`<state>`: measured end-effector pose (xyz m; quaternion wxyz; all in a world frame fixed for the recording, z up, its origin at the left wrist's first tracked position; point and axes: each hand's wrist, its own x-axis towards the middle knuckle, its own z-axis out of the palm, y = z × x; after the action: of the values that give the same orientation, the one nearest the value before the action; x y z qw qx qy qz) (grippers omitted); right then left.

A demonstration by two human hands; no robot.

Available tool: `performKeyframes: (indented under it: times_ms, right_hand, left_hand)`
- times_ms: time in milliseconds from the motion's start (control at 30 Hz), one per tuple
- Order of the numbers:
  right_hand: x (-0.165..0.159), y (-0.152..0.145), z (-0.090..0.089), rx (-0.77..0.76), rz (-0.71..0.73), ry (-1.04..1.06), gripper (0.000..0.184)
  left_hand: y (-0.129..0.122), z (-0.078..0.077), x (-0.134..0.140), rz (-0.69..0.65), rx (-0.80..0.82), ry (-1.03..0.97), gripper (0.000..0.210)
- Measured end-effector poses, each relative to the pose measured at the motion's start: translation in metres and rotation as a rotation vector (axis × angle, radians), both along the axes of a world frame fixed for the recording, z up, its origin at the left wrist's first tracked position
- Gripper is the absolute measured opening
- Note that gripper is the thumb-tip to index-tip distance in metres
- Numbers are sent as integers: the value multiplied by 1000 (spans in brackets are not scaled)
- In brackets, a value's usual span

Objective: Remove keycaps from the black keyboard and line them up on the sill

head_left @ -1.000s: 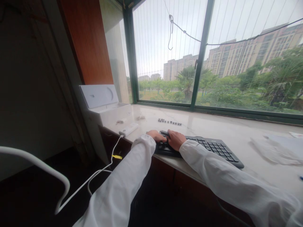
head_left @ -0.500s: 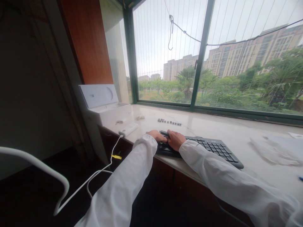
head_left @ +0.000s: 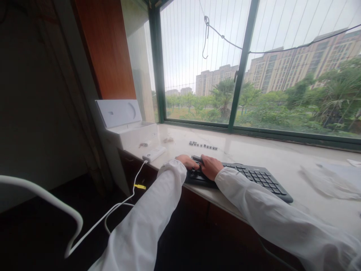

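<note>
A wide green-framed window point(head_left: 239, 71) with thin vertical wires fills the far wall, giving grey daylight, palm trees and beige apartment blocks outside. A pale marble bench point(head_left: 282, 158) runs beneath it. A reddish-brown wooden panel point(head_left: 107, 49) stands at the left, beside a dark shadowed wall point(head_left: 34, 94) and dark floor point(head_left: 36, 233).

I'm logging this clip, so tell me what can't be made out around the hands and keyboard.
Head view only:
- Left end of the keyboard: covered by left hand and right hand.
- Dark item between the hands: mostly hidden.
- Row of small dark pieces: too small to identify.
- Key legends: too small.
</note>
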<state>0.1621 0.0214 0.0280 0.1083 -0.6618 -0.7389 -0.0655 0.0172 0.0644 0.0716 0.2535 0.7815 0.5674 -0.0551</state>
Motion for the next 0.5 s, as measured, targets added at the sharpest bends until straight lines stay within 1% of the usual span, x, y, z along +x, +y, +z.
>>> performKeyframes:
  times_ms: [100, 267, 500]
  right_hand:
    - [-1, -1, 2, -4, -2, 3, 19]
    - [-2, -3, 3, -13, -9, 9, 20]
    - [-4, -3, 5, -35, -20, 15, 19]
  left_hand:
    - [0, -2, 3, 15, -37, 48, 33]
    - [2, -7, 5, 36, -27, 82, 32]
    - [6, -17, 9, 53, 85, 70, 35]
